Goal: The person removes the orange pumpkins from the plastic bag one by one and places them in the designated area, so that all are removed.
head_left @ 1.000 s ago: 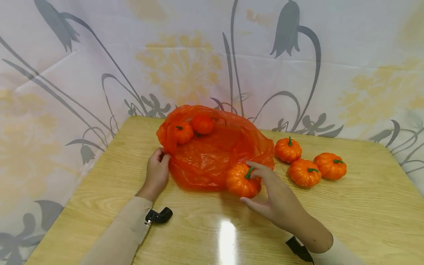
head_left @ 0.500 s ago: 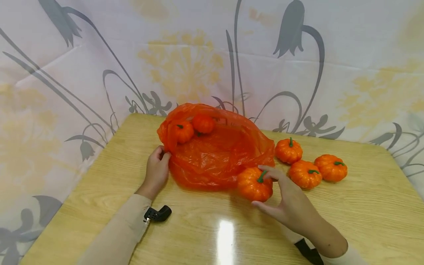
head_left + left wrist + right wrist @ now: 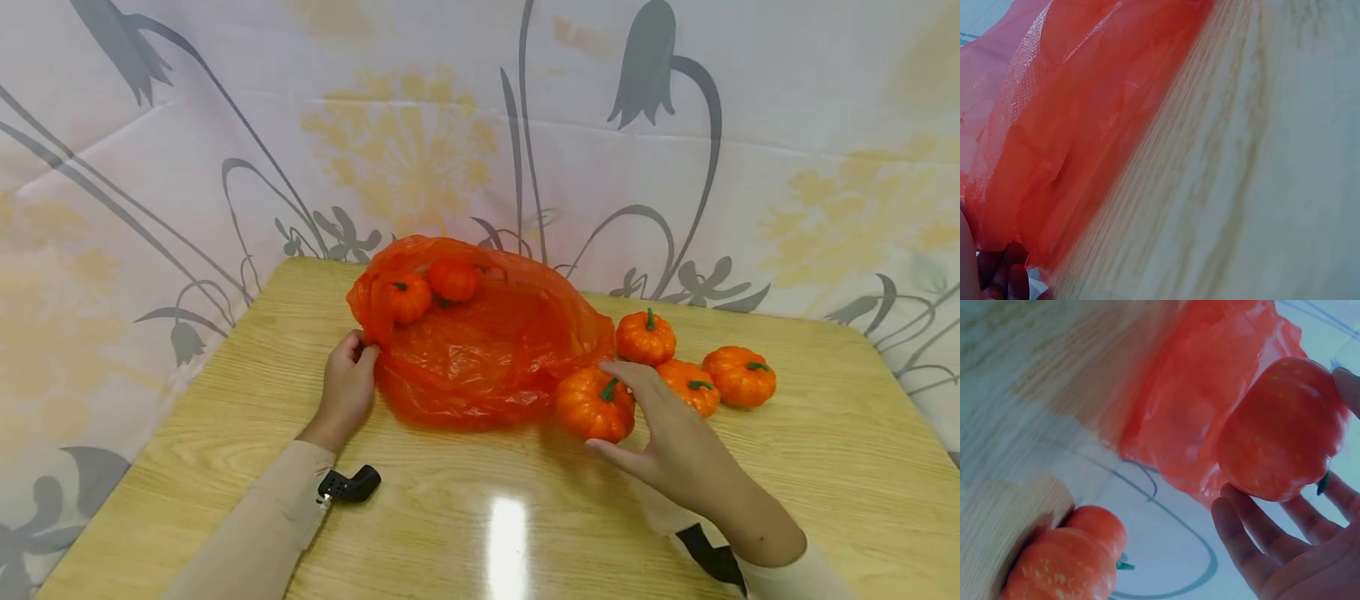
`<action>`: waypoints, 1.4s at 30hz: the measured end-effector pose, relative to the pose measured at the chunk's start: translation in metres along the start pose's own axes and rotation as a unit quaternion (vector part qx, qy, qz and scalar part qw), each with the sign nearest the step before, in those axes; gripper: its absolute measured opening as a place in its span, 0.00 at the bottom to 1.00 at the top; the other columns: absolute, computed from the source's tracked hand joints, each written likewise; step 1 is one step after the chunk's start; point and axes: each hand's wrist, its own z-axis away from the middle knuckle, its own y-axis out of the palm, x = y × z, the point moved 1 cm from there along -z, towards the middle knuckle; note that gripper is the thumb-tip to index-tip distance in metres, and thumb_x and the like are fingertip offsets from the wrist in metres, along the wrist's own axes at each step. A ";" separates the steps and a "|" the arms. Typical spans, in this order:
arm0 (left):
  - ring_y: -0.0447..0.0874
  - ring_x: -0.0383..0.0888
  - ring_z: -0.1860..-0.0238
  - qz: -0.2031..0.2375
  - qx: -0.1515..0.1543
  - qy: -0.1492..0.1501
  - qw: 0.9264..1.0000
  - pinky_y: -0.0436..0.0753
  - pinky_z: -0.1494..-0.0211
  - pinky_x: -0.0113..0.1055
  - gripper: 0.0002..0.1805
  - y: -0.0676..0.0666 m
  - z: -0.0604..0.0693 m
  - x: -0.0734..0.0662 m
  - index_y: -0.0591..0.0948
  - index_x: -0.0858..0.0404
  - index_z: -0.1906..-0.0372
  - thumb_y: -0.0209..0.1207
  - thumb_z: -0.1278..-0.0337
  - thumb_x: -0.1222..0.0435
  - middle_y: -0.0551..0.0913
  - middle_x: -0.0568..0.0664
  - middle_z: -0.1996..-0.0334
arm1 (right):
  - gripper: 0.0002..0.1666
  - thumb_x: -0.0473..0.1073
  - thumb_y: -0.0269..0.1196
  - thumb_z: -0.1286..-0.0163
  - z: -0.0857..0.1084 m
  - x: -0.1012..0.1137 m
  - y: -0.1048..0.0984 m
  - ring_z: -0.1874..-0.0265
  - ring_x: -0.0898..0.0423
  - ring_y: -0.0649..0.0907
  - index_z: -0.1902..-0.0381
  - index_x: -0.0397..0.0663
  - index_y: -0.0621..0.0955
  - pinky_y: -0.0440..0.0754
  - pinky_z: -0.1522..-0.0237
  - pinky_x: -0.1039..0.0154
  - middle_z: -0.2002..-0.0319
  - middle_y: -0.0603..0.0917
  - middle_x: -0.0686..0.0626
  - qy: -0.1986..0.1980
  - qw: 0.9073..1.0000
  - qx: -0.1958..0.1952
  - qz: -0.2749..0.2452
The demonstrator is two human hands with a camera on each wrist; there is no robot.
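From where I stand, the person's left hand (image 3: 348, 383) pinches the near-left edge of a thin, see-through orange-red plastic bag (image 3: 472, 358), which lies slumped and gaping on the pale wood-grain table (image 3: 420, 517). The right hand (image 3: 686, 446) grips a glossy, squat, ribbed orange pumpkin with a green stem (image 3: 592, 407), thumb on the near side and fingers round the far side; it seems lifted off the wood, in front of the bag's right-hand edge, though whether it touches the plastic I can't tell. Inside, toward the back left, sit a small orange pumpkin with a dark green stem (image 3: 407, 297) and a rounder, redder-looking pumpkin (image 3: 452, 279) close beside it. Three more green-stemmed orange pumpkins (image 3: 738, 377) cluster at the right. The held one looks slick and its grip mostly fingertip, so it could slip and roll into that cluster. The limp rim could sag or snag if bumped, and a hard tug from the left hand might tear the film or tumble the pair inside.
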 end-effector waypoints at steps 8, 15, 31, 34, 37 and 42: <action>0.70 0.46 0.53 -0.003 0.012 -0.021 1.000 0.71 0.54 0.22 0.15 0.000 -0.001 -0.003 0.76 0.70 0.48 0.44 0.27 0.66 0.76 0.59 0.52 | 0.44 0.48 0.79 0.49 0.001 -0.006 -0.008 0.55 0.49 0.85 0.36 0.47 0.72 0.86 0.58 0.51 0.36 0.74 0.45 0.016 1.000 0.019 0.010; 0.70 0.47 0.53 -0.005 0.016 -0.033 0.999 0.71 0.54 0.22 0.15 0.000 -0.001 -0.005 0.76 0.72 0.48 0.43 0.27 0.68 0.75 0.61 0.53 | 0.38 0.50 0.78 0.48 0.002 -0.011 -0.015 0.65 0.57 0.80 0.45 0.48 0.72 0.83 0.65 0.59 0.43 0.76 0.49 0.047 0.998 0.030 0.033; 0.70 0.47 0.52 0.000 0.009 -0.010 1.000 0.71 0.52 0.21 0.15 0.000 0.001 -0.003 0.76 0.70 0.48 0.44 0.27 0.66 0.75 0.60 0.53 | 0.37 0.57 0.74 0.44 0.002 -0.023 -0.020 0.79 0.55 0.74 0.46 0.44 0.71 0.72 0.73 0.60 0.55 0.77 0.43 0.186 0.973 0.129 0.040; 0.71 0.47 0.53 -0.002 0.008 -0.006 1.000 0.71 0.53 0.21 0.15 0.000 0.002 -0.004 0.76 0.70 0.49 0.44 0.27 0.66 0.75 0.60 0.53 | 0.37 0.57 0.74 0.44 0.003 -0.026 -0.020 0.79 0.55 0.74 0.45 0.44 0.71 0.71 0.74 0.61 0.57 0.77 0.44 0.194 0.970 0.137 0.041; 0.71 0.46 0.53 -0.003 0.009 -0.006 1.000 0.71 0.53 0.21 0.15 0.000 0.002 -0.004 0.77 0.70 0.48 0.44 0.27 0.66 0.76 0.60 0.53 | 0.37 0.57 0.74 0.44 0.003 -0.028 -0.019 0.78 0.55 0.74 0.45 0.45 0.71 0.71 0.74 0.60 0.57 0.77 0.45 0.195 0.970 0.140 0.043; 0.70 0.46 0.54 -0.002 0.009 -0.003 1.000 0.71 0.54 0.22 0.15 0.000 0.002 -0.005 0.77 0.71 0.49 0.44 0.27 0.66 0.75 0.60 0.54 | 0.40 0.57 0.74 0.43 0.003 -0.032 -0.017 0.73 0.52 0.77 0.41 0.44 0.72 0.75 0.72 0.55 0.53 0.81 0.44 0.192 0.970 0.141 0.057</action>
